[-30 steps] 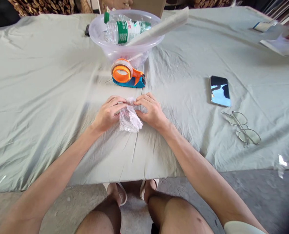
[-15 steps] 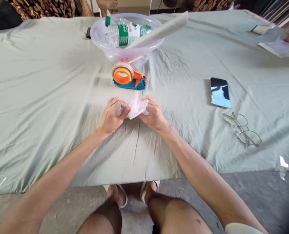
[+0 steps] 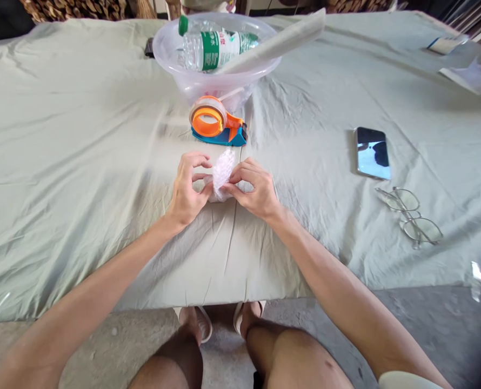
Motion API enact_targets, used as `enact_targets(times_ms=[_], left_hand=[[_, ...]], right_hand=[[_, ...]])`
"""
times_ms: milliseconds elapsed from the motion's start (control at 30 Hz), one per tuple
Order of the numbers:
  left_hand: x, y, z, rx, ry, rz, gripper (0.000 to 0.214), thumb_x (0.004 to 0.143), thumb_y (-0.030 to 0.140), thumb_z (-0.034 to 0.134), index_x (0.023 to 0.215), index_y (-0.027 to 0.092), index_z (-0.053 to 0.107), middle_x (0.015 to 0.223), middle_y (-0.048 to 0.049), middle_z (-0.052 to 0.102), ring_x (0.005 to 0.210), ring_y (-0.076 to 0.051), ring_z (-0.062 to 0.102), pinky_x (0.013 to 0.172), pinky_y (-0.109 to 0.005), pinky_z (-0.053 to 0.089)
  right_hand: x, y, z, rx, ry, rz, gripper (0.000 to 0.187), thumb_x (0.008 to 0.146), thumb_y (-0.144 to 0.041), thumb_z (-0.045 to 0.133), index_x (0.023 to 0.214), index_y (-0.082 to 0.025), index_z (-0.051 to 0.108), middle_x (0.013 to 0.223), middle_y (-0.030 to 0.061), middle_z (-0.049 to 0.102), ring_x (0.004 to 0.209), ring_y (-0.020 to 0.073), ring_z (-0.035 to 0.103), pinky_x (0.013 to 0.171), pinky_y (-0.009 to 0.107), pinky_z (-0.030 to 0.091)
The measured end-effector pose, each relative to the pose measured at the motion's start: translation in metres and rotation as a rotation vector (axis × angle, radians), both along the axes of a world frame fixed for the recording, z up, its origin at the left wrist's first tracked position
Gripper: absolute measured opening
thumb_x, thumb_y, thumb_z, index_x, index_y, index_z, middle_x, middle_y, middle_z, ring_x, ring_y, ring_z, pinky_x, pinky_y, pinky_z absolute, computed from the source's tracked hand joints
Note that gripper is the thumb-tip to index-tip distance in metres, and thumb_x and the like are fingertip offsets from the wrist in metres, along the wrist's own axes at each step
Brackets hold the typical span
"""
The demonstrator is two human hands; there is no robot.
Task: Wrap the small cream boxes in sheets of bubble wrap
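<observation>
My left hand (image 3: pixel 188 190) and my right hand (image 3: pixel 254 188) meet over the pale green cloth on the table (image 3: pixel 82 162), both pinching a small piece of bubble wrap (image 3: pixel 221 174) that stands bunched up between the fingertips. What the wrap encloses, if anything, is hidden. Just beyond it lies an orange and blue tape dispenser (image 3: pixel 216 124).
Behind the dispenser stands a clear plastic bowl (image 3: pixel 171 59) with a green-labelled water bottle (image 3: pixel 216 47) and a white roll (image 3: pixel 276 44) resting in it. A phone (image 3: pixel 372 153) and glasses (image 3: pixel 411 218) lie to the right. Papers (image 3: pixel 471 73) sit at the far right corner.
The bubble wrap lay hanging toward me a second ago; both hands have turned and bunched it upward into a tighter bundle between the fingertips.
</observation>
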State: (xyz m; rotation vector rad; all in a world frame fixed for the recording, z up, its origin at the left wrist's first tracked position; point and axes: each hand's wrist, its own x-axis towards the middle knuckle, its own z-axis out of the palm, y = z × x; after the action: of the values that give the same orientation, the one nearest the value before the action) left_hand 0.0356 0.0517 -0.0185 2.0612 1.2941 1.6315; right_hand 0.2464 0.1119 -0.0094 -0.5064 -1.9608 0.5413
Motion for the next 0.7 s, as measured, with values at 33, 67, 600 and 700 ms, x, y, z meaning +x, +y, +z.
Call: enact_targets(times_ms=[33,67,600,700], left_hand=[[0.001,-0.001,0.000,0.013,0.000,-0.001,0.025,0.111,0.033,0.076,0.127,0.030,0.056,0.137,-0.0067,0.065,0.127,-0.023,0.072,0.087,-0.030,0.071],[0.001,-0.001,0.001,0.026,-0.002,-0.004,0.021,0.112,0.030,0.074,0.122,0.030,0.056,0.134,-0.0059,0.065,0.126,-0.022,0.072,0.087,-0.030,0.072],[0.002,-0.016,0.007,-0.001,0.146,0.038,0.046,0.125,0.062,0.053,0.160,0.034,0.041,0.174,-0.0194,0.050,0.147,-0.032,0.070,0.080,-0.031,0.074],[0.005,-0.013,0.005,0.034,0.134,0.081,0.039,0.125,0.056,0.054,0.157,0.034,0.045,0.169,-0.0165,0.056,0.136,-0.027,0.072,0.078,-0.031,0.074]], right_hand=[[0.000,-0.001,0.000,0.000,0.008,0.004,0.055,0.110,-0.070,0.078,0.079,-0.026,0.066,0.081,0.0030,0.074,0.081,0.0231,0.067,0.079,0.043,0.056],[0.000,-0.001,0.000,0.000,0.014,0.007,0.055,0.110,-0.069,0.079,0.078,-0.026,0.066,0.080,0.0028,0.074,0.081,0.0229,0.067,0.079,0.043,0.056],[0.002,-0.007,0.003,0.012,-0.051,-0.020,0.051,0.115,-0.062,0.072,0.080,-0.027,0.061,0.082,0.0036,0.073,0.082,0.0236,0.065,0.080,0.046,0.056],[0.000,-0.007,0.003,0.036,-0.023,-0.002,0.051,0.115,-0.061,0.074,0.080,-0.027,0.060,0.082,0.0026,0.073,0.081,0.0229,0.065,0.081,0.045,0.055]])
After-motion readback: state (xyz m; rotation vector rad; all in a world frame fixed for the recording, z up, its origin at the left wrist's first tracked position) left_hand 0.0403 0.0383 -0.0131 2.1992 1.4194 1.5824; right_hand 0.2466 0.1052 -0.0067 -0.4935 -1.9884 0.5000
